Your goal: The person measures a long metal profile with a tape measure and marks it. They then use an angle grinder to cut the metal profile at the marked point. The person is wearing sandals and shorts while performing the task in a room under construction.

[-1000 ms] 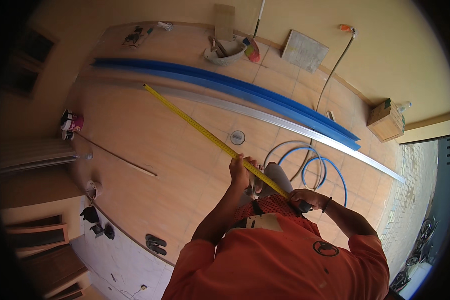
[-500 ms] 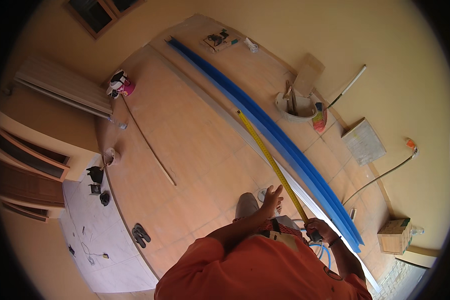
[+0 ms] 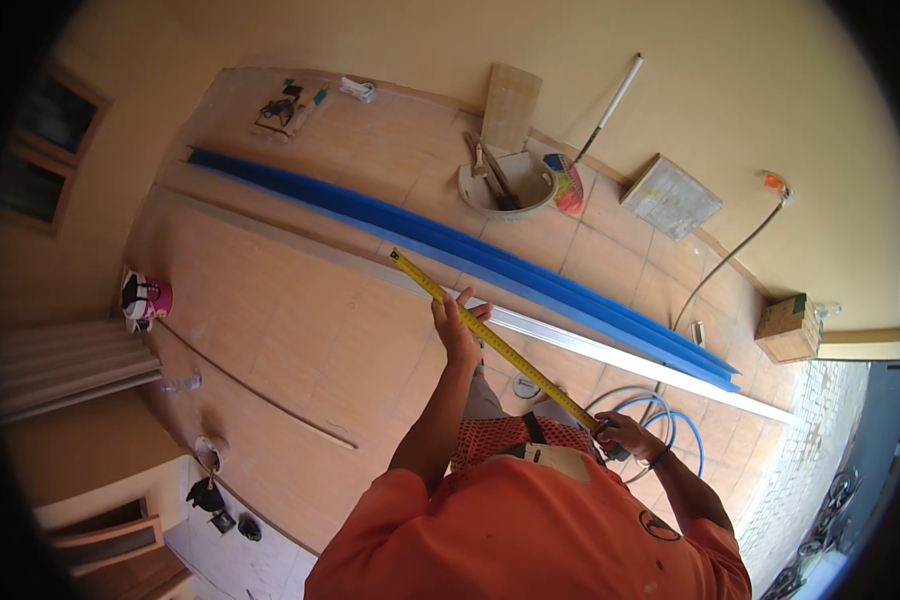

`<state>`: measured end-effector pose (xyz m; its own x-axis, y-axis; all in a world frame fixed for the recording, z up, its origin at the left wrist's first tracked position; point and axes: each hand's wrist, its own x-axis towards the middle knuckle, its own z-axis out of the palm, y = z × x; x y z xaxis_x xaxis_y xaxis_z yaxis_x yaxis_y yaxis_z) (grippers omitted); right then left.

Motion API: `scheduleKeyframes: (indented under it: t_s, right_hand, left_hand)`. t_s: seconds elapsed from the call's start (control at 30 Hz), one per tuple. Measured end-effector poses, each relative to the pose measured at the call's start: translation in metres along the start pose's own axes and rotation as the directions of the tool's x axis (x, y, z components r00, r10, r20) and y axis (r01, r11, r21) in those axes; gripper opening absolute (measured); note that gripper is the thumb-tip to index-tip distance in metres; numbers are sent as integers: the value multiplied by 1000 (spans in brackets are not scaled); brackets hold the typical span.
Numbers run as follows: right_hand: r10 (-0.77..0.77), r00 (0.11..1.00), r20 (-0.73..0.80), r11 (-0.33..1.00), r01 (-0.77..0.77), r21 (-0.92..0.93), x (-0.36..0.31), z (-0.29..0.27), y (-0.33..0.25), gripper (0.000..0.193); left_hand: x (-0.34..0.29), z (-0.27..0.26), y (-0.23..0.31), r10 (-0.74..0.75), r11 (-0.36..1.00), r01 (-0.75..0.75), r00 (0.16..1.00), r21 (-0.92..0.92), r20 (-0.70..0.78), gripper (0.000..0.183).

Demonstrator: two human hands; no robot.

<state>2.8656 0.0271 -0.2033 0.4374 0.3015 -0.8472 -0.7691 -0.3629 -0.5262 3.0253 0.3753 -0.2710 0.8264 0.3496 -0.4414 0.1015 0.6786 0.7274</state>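
Observation:
My right hand [image 3: 627, 437] is closed round the dark case of a tape measure. From it the yellow blade [image 3: 528, 370] stretches out to the far left, its free end in the air. My left hand [image 3: 456, 332] is at the blade's outer part, with fingers spread and the blade crossing over them; whether it touches is hard to tell. Beyond the blade, a long blue metal channel [image 3: 440, 240] lies on the floor. Beside it runs a long, narrow white strip [image 3: 580, 350], nearer to me.
Far side: a tub [image 3: 510, 195] with tools, a leaning board [image 3: 512, 105], a grey slab [image 3: 672, 197] and a box [image 3: 790, 328]. A blue hose [image 3: 692, 430] coils by my right arm. Left: a thin rod [image 3: 260, 385] and a pink-white bucket [image 3: 148, 298].
My view has turned toward the right. My left hand has moved out from near my body to the tape blade. The right hand still grips the tape measure.

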Motion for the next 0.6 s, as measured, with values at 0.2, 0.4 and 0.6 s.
scheduleKeyframes:
  t_s: [0.2,0.4,0.6]
  right_hand:
    - [-71,992,-105,971,93,222,4,45,23,60]
    - [-95,944,-317,915,208,346,-7,71,51,70]
    - [106,830,-547,757,290,586,67,96,205,71]
  left_hand:
    - [-6,23,-29,-332,927,272,914,257,231,34]
    - [-82,-36,-42,-854,449,199,384,871,352,62]
    - [39,-116,-71,-761,89,-90,636,992,126,59]
